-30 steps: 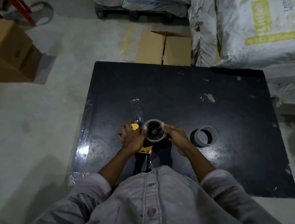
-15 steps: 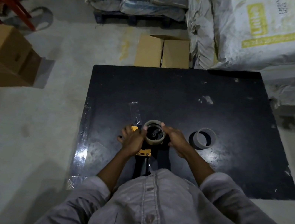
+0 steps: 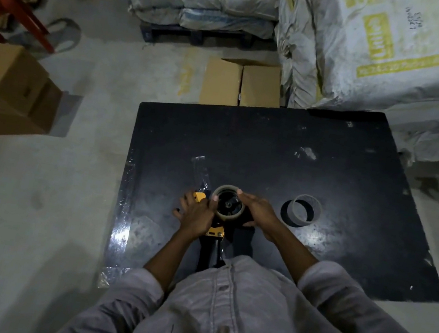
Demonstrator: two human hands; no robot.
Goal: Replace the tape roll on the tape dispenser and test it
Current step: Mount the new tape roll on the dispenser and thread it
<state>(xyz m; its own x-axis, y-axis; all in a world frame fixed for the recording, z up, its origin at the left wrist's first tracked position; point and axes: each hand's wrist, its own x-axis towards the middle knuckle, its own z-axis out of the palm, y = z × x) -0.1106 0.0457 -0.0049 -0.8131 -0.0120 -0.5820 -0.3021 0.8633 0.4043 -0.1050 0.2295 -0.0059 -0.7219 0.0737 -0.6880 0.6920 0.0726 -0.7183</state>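
The left hand (image 3: 196, 214) covers most of the tape dispenser (image 3: 214, 231), whose handle end slips beneath the person's shirt (image 3: 231, 313) at 6 o'clock. At 9 o'clock the edge crops a cardboard box (image 3: 7, 93).

Both hands work at a yellow dispenser (image 3: 214, 231) on the black tabletop (image 3: 245, 141): the left hand (image 3: 197, 216) grips its body, the right hand (image 3: 258, 212) holds the tape roll (image 3: 229, 203) on its hub. An empty core (image 3: 305, 211) stands nearby to the right.
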